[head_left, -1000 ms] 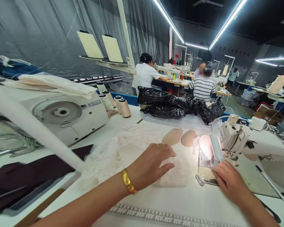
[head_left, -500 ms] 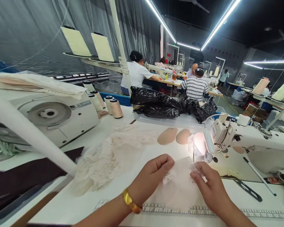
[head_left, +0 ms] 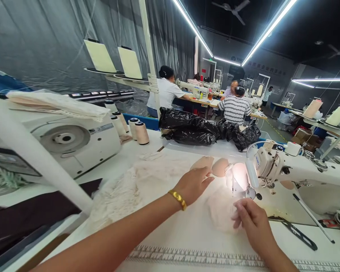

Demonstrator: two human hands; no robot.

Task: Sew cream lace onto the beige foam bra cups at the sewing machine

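My left hand (head_left: 193, 186) is stretched out over the table, thumb and fingers apart. Its fingertips reach the near edge of a beige bra cup pad (head_left: 200, 162) and partly cover it; contact is hard to judge. A second beige cup pad (head_left: 220, 167) lies just to the right. My right hand (head_left: 253, 223) pinches the right edge of a sheer pale fabric piece (head_left: 219, 211), which rests on the table below the needle area. The lamp-lit sewing machine (head_left: 265, 162) stands behind that hand, with pale material glowing beside its needle.
Crumpled lace fabric (head_left: 116, 200) spreads at the left. Thread cones (head_left: 142, 133) stand behind it. Black plastic bags (head_left: 189, 126) lie at the back. Black thread snips (head_left: 300, 234) and a white stick (head_left: 314, 219) lie right. A printed ruler (head_left: 192, 257) runs along the front. Co-workers sit beyond.
My left hand has let go of the sheer fabric and moved up and away to the cup pads. My right hand still pinches the fabric, which has shifted slightly toward the machine.
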